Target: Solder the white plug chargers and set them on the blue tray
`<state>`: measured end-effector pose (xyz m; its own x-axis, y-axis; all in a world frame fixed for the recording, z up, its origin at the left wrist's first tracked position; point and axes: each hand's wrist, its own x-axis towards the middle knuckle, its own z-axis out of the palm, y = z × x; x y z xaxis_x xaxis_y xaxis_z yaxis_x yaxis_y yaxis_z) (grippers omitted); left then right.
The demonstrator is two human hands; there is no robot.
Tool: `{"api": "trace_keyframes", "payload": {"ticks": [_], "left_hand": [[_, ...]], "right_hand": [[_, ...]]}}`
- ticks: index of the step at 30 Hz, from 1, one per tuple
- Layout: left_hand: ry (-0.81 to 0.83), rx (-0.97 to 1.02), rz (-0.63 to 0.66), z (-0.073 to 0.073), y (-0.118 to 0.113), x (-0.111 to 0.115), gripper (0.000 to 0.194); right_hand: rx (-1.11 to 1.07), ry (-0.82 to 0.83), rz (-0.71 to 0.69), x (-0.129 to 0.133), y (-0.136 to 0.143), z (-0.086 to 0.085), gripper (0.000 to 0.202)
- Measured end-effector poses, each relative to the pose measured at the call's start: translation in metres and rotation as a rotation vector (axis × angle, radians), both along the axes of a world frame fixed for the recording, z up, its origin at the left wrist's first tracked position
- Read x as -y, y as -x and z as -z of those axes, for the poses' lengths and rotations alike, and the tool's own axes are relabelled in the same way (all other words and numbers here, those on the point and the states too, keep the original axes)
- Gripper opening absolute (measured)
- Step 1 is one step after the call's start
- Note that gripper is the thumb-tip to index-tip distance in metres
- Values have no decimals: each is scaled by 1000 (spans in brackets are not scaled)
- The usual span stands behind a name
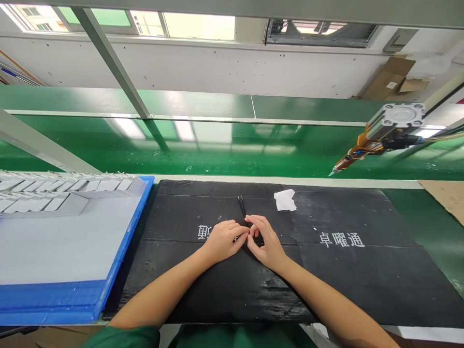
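Observation:
My left hand (226,240) and my right hand (266,243) meet over the black sheet (337,285), their fingertips touching. Each one is closed in a pinch. From between the fingers a thin black two-lead wire (241,207) sticks out away from me, its two ends pale and slightly apart. My right forefinger and thumb close around the wire's near part. Whatever my left fingertips pinch is too small and covered to make out. A crumpled white scrap (285,200) lies on the sheet beyond my right hand.
At the left stands a blue tray (103,295) with rows of white pieces (47,203) on a white sheet. An orange-and-metal tool with a pointed tip (357,154) hangs at the right. Behind is a green bench surface (217,159), and a slanted metal post (112,63) rises at the left.

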<state>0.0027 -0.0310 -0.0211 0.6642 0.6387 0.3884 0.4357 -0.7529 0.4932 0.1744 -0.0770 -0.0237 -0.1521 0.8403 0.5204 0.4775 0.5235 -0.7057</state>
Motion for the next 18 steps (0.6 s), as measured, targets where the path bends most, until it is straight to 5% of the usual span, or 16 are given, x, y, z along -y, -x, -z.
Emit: {"api": "trace_keyframes", "payload": {"ticks": [18], "left_hand": [[-80, 27, -13, -1, -1, -1, 22]], "right_hand": [[45, -30, 65, 1, 0, -5, 54]]}}
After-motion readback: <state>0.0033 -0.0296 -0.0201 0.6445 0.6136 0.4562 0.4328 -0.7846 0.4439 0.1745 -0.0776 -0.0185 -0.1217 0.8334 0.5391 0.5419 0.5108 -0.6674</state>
